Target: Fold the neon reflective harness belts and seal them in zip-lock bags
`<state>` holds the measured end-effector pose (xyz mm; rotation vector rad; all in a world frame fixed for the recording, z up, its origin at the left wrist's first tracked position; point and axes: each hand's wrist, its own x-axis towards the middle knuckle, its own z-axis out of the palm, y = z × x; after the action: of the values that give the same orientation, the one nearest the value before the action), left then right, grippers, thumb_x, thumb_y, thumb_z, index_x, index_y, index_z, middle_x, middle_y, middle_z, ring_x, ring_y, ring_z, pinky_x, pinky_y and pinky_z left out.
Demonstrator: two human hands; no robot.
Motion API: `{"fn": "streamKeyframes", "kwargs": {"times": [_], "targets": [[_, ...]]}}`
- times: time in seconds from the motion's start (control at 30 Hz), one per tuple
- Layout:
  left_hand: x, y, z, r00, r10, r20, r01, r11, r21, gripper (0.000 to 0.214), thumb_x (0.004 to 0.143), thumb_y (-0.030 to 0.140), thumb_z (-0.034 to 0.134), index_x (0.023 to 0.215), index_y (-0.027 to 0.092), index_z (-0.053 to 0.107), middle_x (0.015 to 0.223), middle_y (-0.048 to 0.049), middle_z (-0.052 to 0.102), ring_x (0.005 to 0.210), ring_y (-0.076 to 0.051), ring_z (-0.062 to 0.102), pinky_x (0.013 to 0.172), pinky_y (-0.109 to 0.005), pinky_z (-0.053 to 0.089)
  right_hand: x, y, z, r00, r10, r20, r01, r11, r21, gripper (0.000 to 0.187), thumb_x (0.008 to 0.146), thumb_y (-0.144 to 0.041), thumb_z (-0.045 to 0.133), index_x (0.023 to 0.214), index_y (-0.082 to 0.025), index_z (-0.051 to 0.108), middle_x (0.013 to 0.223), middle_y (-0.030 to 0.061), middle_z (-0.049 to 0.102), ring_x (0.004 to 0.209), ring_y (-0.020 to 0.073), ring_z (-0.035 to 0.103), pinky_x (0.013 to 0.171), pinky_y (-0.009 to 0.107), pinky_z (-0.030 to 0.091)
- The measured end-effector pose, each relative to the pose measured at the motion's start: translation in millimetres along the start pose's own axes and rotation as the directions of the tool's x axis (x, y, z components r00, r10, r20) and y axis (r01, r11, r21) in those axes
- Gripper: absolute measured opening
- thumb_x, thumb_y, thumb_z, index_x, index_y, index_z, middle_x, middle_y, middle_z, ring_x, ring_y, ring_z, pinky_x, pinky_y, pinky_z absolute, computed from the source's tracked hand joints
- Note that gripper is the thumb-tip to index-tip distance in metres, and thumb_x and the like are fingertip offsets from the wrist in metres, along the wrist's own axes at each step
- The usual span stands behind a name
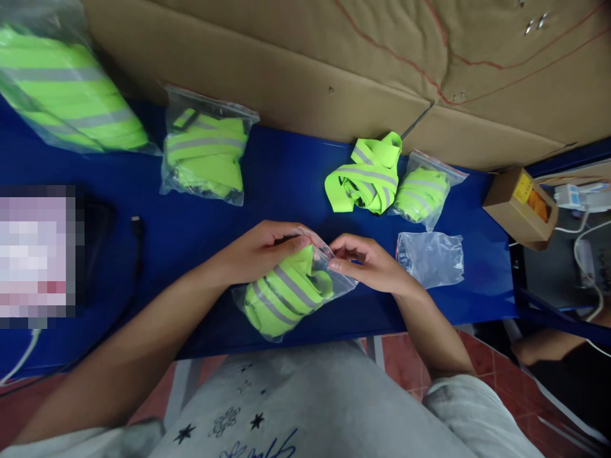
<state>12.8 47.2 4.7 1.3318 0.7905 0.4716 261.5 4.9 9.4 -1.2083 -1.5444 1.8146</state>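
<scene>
A clear zip bag [344,284] holds a folded neon-yellow reflective strap [286,296] with grey stripes. Both hands pinch the bag's red-lined top edge near the front of the blue table. My left hand [267,251] lies along the upper left of the bag, its thumb on the opening's edge. At the right end of that edge, my right hand [365,261] grips the plastic between thumb and fingers. Farther back lies a loose bundle of the same reflective strap [370,175], outside any bag. An unfilled clear zip bag [431,257] rests right of my right hand.
Filled zip bags stand at the back: a large one [71,95], one [207,149] to its right, and a small one [422,194]. A cardboard box [520,207] sits at the table's right end. A cable [137,242] and a blurred-out screen [33,254] are left. Another person's arm [548,343] shows right.
</scene>
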Motion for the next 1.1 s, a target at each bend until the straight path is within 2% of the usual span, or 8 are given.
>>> {"fn": "streamKeyframes", "kwargs": {"times": [0.1, 0.27, 0.4, 0.53, 0.77, 0.97, 1.1], "targets": [[0.5, -0.1, 0.7, 1.0, -0.002, -0.016, 0.002, 1.0, 0.007, 0.032, 0.098, 0.046, 0.063, 0.105, 0.02, 0.081, 0.101, -0.0058, 0.081, 0.093, -0.019, 0.074, 0.081, -0.024, 0.056, 0.8, 1.1, 2.2, 0.999, -0.009, -0.052, 0.008, 1.0, -0.006, 0.025, 0.091, -0.042, 0.077, 0.097, -0.018, 0.071, 0.079, -0.0014, 0.066, 0.069, 0.0096, 0.057, 0.065, 0.023, 0.045], [0.7, -4.2, 3.9, 0.995, -0.067, -0.078, 0.068, 0.998, 0.015, 0.037, 0.097, 0.05, 0.064, 0.105, 0.019, 0.082, 0.097, -0.0044, 0.081, 0.086, -0.018, 0.072, 0.073, -0.022, 0.054, -0.8, 2.9, 0.5, 0.987, -0.082, -0.139, 0.059, 0.986, -0.159, 0.019, 0.093, -0.038, 0.075, 0.099, -0.02, 0.076, 0.088, 0.0008, 0.074, 0.074, 0.0104, 0.061, 0.069, 0.025, 0.047], [1.2, -4.7, 4.2, 0.989, -0.116, -0.089, 0.114, 0.993, -0.021, 0.039, 0.095, 0.053, 0.066, 0.103, 0.018, 0.083, 0.091, -0.0031, 0.08, 0.079, -0.016, 0.071, 0.067, -0.02, 0.052, -2.0, 3.2, -0.3, 0.987, -0.09, -0.13, 0.064, 0.979, -0.192, 0.019, 0.093, -0.039, 0.076, 0.097, -0.02, 0.077, 0.083, 0.0001, 0.074, 0.073, 0.0113, 0.063, 0.069, 0.025, 0.048], [2.0, -3.3, 2.2, 0.984, -0.15, -0.099, 0.147, 0.989, -0.035, 0.04, 0.095, 0.055, 0.065, 0.101, 0.019, 0.083, 0.095, -0.0038, 0.082, 0.082, -0.017, 0.073, 0.07, -0.021, 0.054, -1.7, 2.7, 0.4, 0.99, -0.1, -0.103, 0.076, 0.974, -0.215, 0.019, 0.093, -0.038, 0.075, 0.099, -0.02, 0.077, 0.087, 0.0003, 0.076, 0.074, 0.0112, 0.064, 0.069, 0.024, 0.049], [1.7, -0.2, -0.2, 0.987, -0.102, -0.122, 0.104, 0.995, 0.01, 0.036, 0.095, 0.052, 0.066, 0.098, 0.022, 0.084, 0.095, -0.0032, 0.082, 0.084, -0.018, 0.074, 0.071, -0.021, 0.054, -0.9, 5.1, 1.2, 0.99, -0.071, -0.118, 0.045, 0.977, -0.206, 0.016, 0.092, -0.035, 0.076, 0.096, -0.02, 0.075, 0.086, -0.0002, 0.076, 0.075, 0.0112, 0.066, 0.07, 0.025, 0.049], [2.1, -2.7, 3.2, 0.995, -0.061, -0.078, 0.061, 0.998, -0.001, 0.039, 0.096, 0.052, 0.063, 0.098, 0.019, 0.083, 0.092, -0.0044, 0.082, 0.082, -0.018, 0.073, 0.071, -0.023, 0.055, -4.2, 2.8, 0.3, 0.996, -0.058, -0.063, 0.044, 0.978, -0.204, 0.022, 0.095, -0.039, 0.073, 0.088, -0.019, 0.067, 0.077, -0.0016, 0.066, 0.071, 0.0108, 0.06, 0.067, 0.025, 0.046], [2.5, -3.9, 3.7, 0.997, -0.055, -0.049, 0.055, 0.998, -0.006, 0.038, 0.097, 0.052, 0.061, 0.099, 0.021, 0.083, 0.094, -0.003, 0.082, 0.085, -0.018, 0.073, 0.074, -0.022, 0.054, -4.4, 0.6, 1.1, 0.998, -0.042, -0.055, 0.034, 0.99, -0.136, 0.024, 0.093, -0.04, 0.075, 0.087, -0.019, 0.067, 0.077, -0.0016, 0.064, 0.07, 0.0104, 0.058, 0.067, 0.025, 0.046]]}}
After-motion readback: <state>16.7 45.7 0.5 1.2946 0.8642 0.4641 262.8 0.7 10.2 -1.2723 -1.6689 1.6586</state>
